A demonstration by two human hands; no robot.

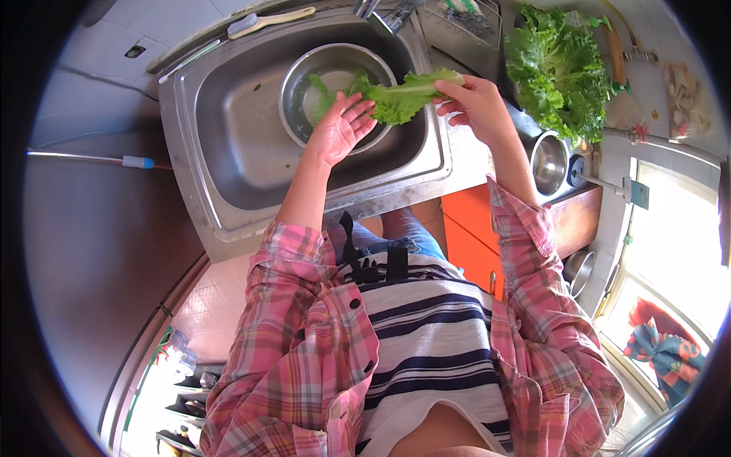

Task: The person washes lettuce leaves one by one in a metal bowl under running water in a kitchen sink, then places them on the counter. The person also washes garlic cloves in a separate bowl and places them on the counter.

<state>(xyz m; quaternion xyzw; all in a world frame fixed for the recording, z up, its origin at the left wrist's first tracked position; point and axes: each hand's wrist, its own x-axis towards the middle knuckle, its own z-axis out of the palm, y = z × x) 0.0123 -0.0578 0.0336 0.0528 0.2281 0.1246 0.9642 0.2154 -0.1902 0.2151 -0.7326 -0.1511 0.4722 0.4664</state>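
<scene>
My right hand (471, 103) pinches the pale stem end of a green lettuce leaf (408, 98) between thumb and fingers. The leaf stretches leftward over a round stainless steel basin (290, 123). My left hand (342, 128) is wet, palm up with fingers apart, just below the leaf's frilly left part; whether the fingertips touch it I cannot tell. More lettuce (321, 103) shows blurred in the basin, which seems to hold water. The basin sits in the right part of a stainless steel sink (240, 131).
A chrome faucet (394, 20) hangs over the sink's far edge. A wooden-handled scrub brush (271, 21) lies on the back ledge. Right of the sink stand a large bunch of lettuce (559, 74) and a metal pot (549, 163). Orange cabinet doors (471, 234) are below the counter.
</scene>
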